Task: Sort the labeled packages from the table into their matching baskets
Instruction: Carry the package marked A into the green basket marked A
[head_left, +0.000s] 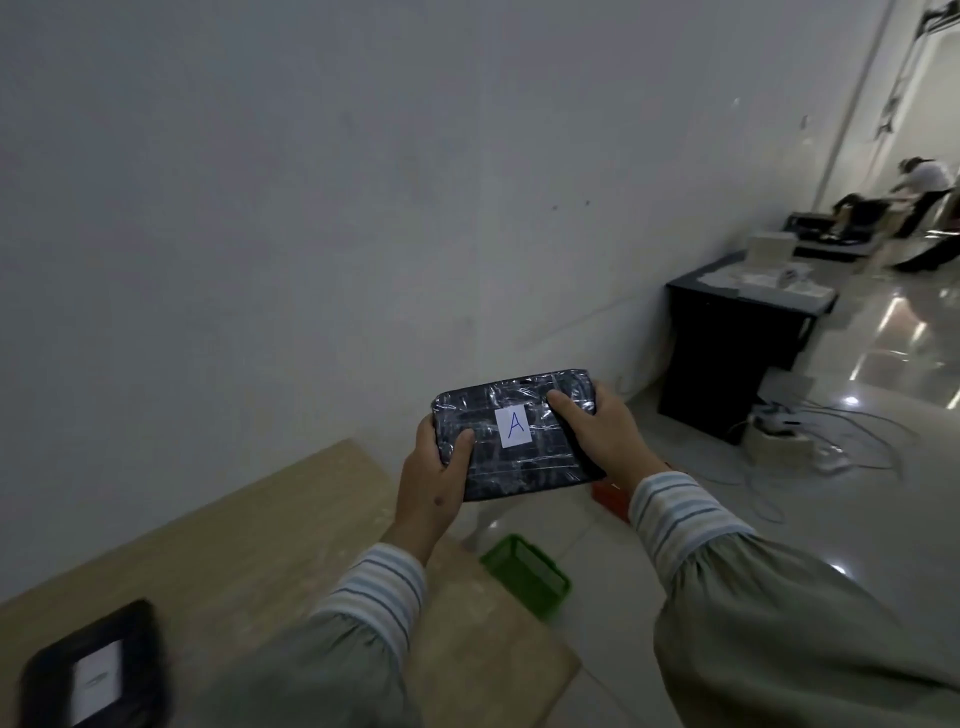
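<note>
Overhead, two hands (436, 483) (605, 436), two packages (517, 434) (96, 670), two baskets (527, 574) (610, 493).

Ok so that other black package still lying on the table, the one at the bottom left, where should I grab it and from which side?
Probably by its two short ends, coming down from above. The package on the table lies flat, label up, like the A package that the left hand and right hand hold at opposite ends. It is blurred, so its edges are unclear.

A black package (514, 436) is showing a white label (512, 427) with a blue "A". Striped cuffs (670, 514) are ending grey-green sleeves (769, 623). Green basket (527, 574), orange basket (612, 498), tan table (218, 540).
</note>
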